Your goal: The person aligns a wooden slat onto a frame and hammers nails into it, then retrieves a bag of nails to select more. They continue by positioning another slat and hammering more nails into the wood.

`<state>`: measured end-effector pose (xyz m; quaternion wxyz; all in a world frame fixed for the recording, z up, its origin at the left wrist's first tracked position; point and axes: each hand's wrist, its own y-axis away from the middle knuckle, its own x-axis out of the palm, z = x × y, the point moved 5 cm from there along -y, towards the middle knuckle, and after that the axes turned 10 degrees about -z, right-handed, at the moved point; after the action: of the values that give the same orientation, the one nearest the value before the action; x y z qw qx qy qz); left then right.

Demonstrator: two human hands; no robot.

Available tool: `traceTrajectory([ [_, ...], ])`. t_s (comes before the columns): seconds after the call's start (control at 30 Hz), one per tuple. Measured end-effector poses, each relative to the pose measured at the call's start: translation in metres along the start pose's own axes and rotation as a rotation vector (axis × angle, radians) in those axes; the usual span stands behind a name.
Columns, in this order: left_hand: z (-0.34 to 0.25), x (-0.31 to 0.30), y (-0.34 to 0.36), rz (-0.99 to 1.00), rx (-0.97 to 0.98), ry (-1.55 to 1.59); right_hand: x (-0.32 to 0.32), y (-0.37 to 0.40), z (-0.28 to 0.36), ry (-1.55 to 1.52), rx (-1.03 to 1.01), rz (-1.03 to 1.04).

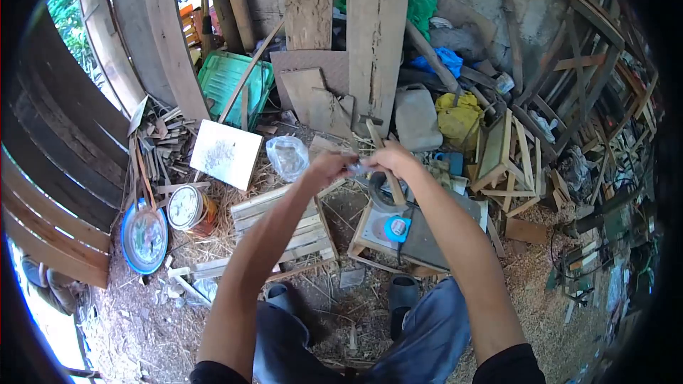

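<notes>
My right hand (393, 159) is closed around the wooden handle of a hammer (395, 190); its head points away from me, and the handle's end comes out below my palm. Close beside it, my left hand (329, 166) has its fingers pinched together. Between the two hands is a small, pale, shiny bit, too blurred to name. Both hands are held over the gap between a slatted wooden crate (313, 224) on the left and a low wooden stand (441, 231) on the right. A blue tape measure (397, 228) lies on the stand, near a dark round container (384, 198).
A clear plastic bag (287, 157) and a white board (226, 154) lie beyond the crate. Left are a paint bucket (186, 208) and a blue-rimmed basin (144, 238). A wooden frame (509, 163), a jerrycan (418, 119) and piled scrap stand right. Straw and wood chips cover the floor.
</notes>
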<state>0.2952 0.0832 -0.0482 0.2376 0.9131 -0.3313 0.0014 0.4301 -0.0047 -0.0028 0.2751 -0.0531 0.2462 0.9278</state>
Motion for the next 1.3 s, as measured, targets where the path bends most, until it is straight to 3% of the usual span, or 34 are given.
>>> traceTrajectory([
  [0.1, 0.024, 0.034, 0.013, -0.074, 0.014, -0.064, -0.035, 0.034, -0.019, 0.144, -0.120, -0.038],
  [0.13, 0.031, 0.042, 0.015, -0.096, 0.072, 0.023, -0.041, 0.033, -0.038, 0.139, -0.121, -0.045],
  [0.2, 0.039, 0.056, 0.012, -0.112, 0.129, 0.112, -0.053, 0.027, -0.064, -0.015, -0.309, -0.121],
  [0.27, 0.045, 0.060, 0.012, -0.143, 0.272, 0.113, -0.066, 0.023, -0.084, 0.089, -0.313, -0.184],
  [0.33, 0.052, 0.064, 0.011, -0.161, 0.271, 0.095, -0.078, 0.041, -0.068, 0.273, -0.446, -0.223],
  [0.4, 0.042, 0.071, 0.011, -0.176, 0.288, 0.091, -0.078, 0.031, -0.078, 0.174, -0.423, -0.198],
  [0.5, 0.035, 0.081, 0.012, -0.112, 0.200, 0.104, -0.079, 0.029, -0.086, 0.249, -0.447, -0.277],
  [0.8, 0.037, 0.077, 0.006, -0.095, 0.222, 0.235, -0.078, 0.017, -0.092, 0.398, -0.447, -0.349],
  [0.93, 0.030, 0.085, 0.014, 0.008, 0.252, 0.209, -0.075, 0.029, -0.084, 0.358, -0.417, -0.287],
  [1.03, 0.029, 0.084, 0.011, 0.007, 0.330, 0.153, -0.073, 0.034, -0.075, 0.469, -0.507, -0.447],
  [1.13, 0.033, 0.071, 0.002, -0.114, 0.369, 0.145, -0.073, 0.033, -0.073, 0.415, -0.506, -0.469],
  [1.3, 0.040, 0.075, -0.001, -0.045, 0.339, 0.026, -0.067, 0.011, -0.091, 0.253, -0.458, -0.385],
])
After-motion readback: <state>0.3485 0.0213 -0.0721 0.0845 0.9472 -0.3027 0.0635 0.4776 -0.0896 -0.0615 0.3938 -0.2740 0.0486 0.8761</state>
